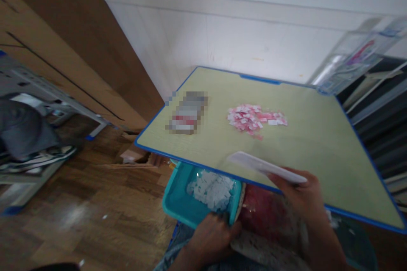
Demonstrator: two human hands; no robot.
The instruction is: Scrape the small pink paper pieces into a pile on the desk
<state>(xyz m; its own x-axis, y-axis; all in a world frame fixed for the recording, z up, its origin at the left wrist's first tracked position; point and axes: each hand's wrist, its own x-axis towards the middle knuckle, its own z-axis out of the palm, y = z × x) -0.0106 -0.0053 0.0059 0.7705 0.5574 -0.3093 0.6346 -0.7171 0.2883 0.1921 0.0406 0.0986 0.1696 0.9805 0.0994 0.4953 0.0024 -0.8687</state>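
Note:
In my right hand (303, 192) is a thin, flat white plastic-looking strip (267, 166), blurred, held slanting over the near edge of the folding table (318, 152). My left hand (213, 235) is closed at the near right corner of a teal basin (179, 205), seemingly on its rim; the fingertips are hidden. Inside the basin lies a heap of small white pieces (211, 189). On the tabletop, beyond the strip, is a loose pile of small pink and white pieces (246, 117).
A pixelated object (188, 112) lies at the table's left. A clear plastic bottle or tube (352, 63) leans at the back right. Cardboard (79, 51) stands left, and someone's shoe (41, 156) rests on a metal step. Something red (267, 211) is below the table edge.

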